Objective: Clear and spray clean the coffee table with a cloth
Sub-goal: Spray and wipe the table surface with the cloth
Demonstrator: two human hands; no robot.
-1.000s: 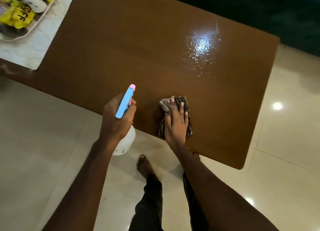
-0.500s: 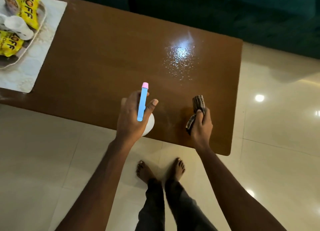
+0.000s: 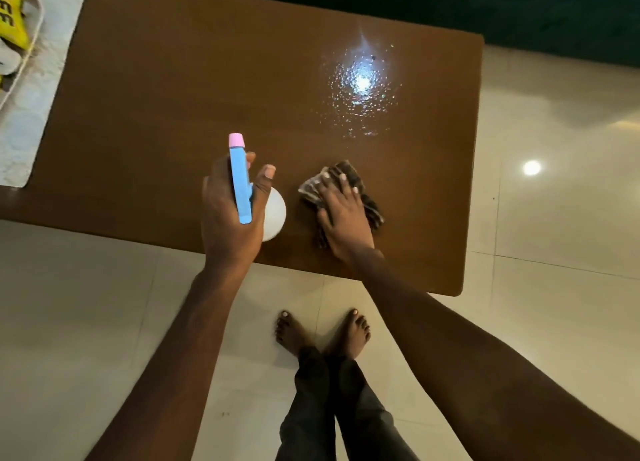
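Note:
The brown wooden coffee table (image 3: 166, 121) fills the upper part of the head view. My left hand (image 3: 230, 218) grips a spray bottle (image 3: 240, 183) with a blue head, pink nozzle and white body, held over the table's near edge. My right hand (image 3: 343, 218) lies flat on a dark checked cloth (image 3: 349, 178), pressing it against the tabletop just right of the bottle. A patch of wet spray droplets (image 3: 360, 90) glistens on the wood beyond the cloth.
At the table's far left lies a pale placemat (image 3: 38, 107) bearing a tray (image 3: 29, 50) with yellow packets. A dark teal sofa (image 3: 519, 10) runs along the far side. Glossy cream floor tiles (image 3: 554, 218) surround the table; my bare feet (image 3: 322, 332) stand by the near edge.
My right hand went from pinching the cloth near the table's right corner to pressing it flat, further left and closer to the bottle. The left hand kept holding the bottle.

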